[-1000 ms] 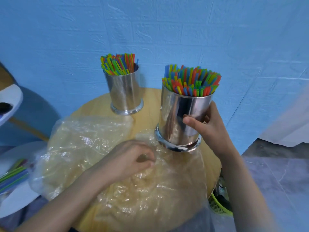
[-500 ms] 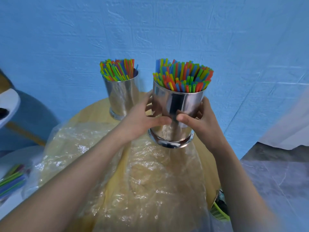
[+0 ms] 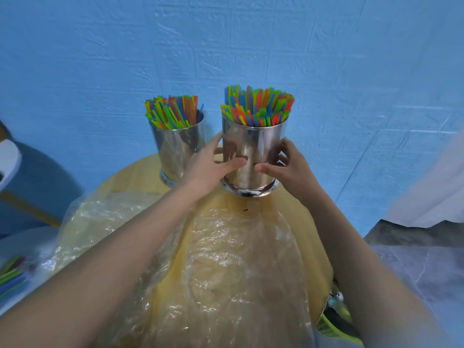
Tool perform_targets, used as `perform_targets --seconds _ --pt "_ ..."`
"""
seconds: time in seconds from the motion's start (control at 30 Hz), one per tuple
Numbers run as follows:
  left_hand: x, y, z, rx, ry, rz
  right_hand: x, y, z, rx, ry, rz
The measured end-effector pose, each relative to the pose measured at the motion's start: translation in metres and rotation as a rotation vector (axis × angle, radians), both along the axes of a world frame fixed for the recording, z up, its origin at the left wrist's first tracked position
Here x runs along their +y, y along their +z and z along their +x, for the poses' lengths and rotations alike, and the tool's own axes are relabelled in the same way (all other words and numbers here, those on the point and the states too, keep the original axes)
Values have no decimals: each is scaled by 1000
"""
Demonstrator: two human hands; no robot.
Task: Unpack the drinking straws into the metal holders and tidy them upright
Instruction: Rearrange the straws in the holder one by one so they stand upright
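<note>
Left hand (image 3: pixel 208 169) and right hand (image 3: pixel 288 169) curl fingers (image 3: pixel 236 163) round the shiny cylindrical metal holder (image 3: pixel 253 141) at the round wooden table's (image 3: pixel 140 177) twelve o'clock. Likely slippery, rigid, light; a mid-wall grip suits.

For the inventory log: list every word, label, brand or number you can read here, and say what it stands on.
No readable text in this view.
Right metal holder: bare shiny steel, no label.
Left metal holder: the same.
Plastic bag: clear, no print visible.
Green-yellow object at lower right: too blurred to tell.
</note>
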State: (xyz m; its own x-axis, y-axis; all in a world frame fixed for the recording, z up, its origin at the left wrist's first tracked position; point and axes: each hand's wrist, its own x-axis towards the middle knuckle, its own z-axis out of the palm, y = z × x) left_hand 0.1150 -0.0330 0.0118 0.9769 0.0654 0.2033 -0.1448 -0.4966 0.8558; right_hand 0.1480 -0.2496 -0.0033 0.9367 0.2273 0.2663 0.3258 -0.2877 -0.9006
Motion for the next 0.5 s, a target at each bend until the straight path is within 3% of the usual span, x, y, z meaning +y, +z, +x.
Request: perform_targets --seconds 0.5 --pt "12 -44 36 104 92 33 22 -42 57 153 41 -18"
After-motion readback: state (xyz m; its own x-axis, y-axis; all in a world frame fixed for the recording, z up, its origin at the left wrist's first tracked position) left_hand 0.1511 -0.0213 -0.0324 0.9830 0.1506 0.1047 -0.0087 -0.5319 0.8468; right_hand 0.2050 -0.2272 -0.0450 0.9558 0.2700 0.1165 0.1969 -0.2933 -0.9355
